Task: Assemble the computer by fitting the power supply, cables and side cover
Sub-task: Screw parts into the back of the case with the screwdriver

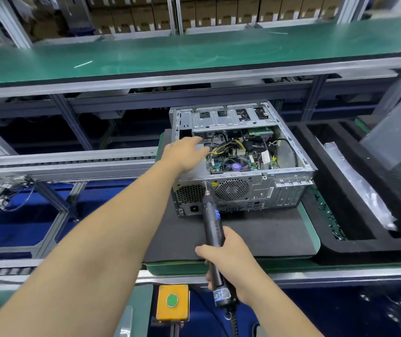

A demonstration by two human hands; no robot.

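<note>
An open computer case point(289, 188) lies on its side on a dark foam mat point(255, 237), rear panel towards me. Inside it I see the motherboard, a fan and yellow and black cables point(228, 147). The grey power supply point(200, 171) sits in the case's near left corner. My left hand point(184, 154) rests flat on top of it, fingers stretched out. My right hand point(231, 261) grips a black electric screwdriver point(212, 224). Its bit touches the rear panel at the upper right corner of the power supply grille.
A grey side cover point(398, 152) leans at the far right above a black foam tray point(355, 215) holding a clear plastic bag point(359, 188). A yellow box with a green button point(172, 302) sits at the front edge. A green shelf point(194, 52) runs behind.
</note>
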